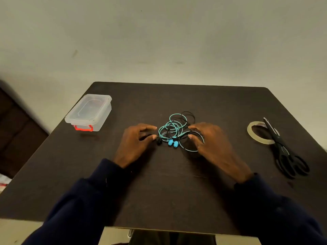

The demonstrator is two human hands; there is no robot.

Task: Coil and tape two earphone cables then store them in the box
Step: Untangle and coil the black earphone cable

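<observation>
My left hand [134, 144] and right hand [214, 145] flank the earphone cables [174, 128], which are surely limp and light. My fingers [150, 128] are apart and empty. I'd pinch the blue earbuds [173, 143] between them.

Bare table [134, 110] between box [88, 112] and cables [174, 128]; scissors [278, 144] over tape roll [260, 140] at right.

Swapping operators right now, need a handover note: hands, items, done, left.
Left hand: open, beside the tangle, holds nothing.
Right hand: open, fingers over a teal loop; contact unclear.
Teal earphones and black earphones: tangled together mid-table.
Box: far left, lid on.
Tape roll and scissors: right side, in neither hand.
Done: nothing visible.
Left: untangle, coil and tape each, open box, store both.
</observation>
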